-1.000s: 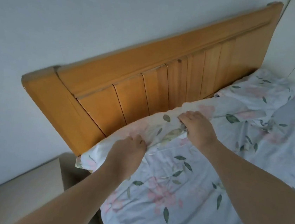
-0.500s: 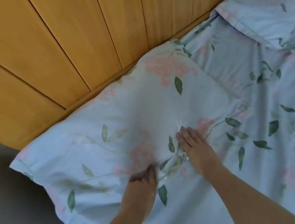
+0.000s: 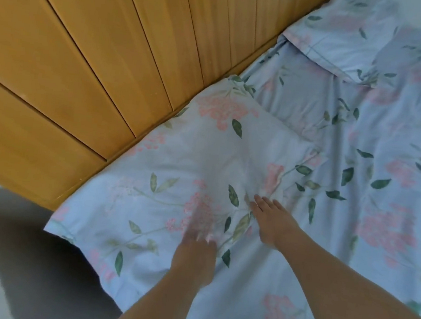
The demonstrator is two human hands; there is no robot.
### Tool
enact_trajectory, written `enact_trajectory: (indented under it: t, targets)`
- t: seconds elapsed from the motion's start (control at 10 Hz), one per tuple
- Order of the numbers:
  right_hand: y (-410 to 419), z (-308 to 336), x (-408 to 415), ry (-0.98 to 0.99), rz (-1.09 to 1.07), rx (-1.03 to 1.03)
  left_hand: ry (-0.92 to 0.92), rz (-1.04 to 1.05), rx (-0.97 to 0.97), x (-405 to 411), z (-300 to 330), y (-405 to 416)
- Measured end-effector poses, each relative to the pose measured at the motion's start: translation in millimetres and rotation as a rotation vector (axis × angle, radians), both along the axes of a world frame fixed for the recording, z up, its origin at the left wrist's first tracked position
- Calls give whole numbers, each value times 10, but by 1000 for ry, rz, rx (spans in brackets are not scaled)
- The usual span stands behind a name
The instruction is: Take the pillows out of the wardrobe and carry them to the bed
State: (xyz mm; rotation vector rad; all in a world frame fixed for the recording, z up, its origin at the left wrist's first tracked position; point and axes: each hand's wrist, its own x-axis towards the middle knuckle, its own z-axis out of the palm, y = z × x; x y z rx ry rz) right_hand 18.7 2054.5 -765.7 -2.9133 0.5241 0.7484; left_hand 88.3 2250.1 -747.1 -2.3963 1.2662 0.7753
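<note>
Left hand [image 3: 194,258] fingertips (motion-blurred)

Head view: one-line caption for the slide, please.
Both hands, left and right, flat on a floral pillow lying against the wooden headboard; second pillow beyond.

A pale blue pillow [image 3: 176,176] printed with pink blossoms and green leaves lies flat on the bed [image 3: 350,254], its long edge against the wooden headboard [image 3: 111,56]. A second pillow [image 3: 349,36] in the same print lies further along the headboard, apart from the first.
</note>
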Motion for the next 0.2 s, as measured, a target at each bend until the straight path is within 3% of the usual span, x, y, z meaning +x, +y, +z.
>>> enact_trajectory:
  t: [0.2]
  targets:
    - [377, 1461, -229, -113, -184, 153, -110, -79, -300, 170, 1358, -10]
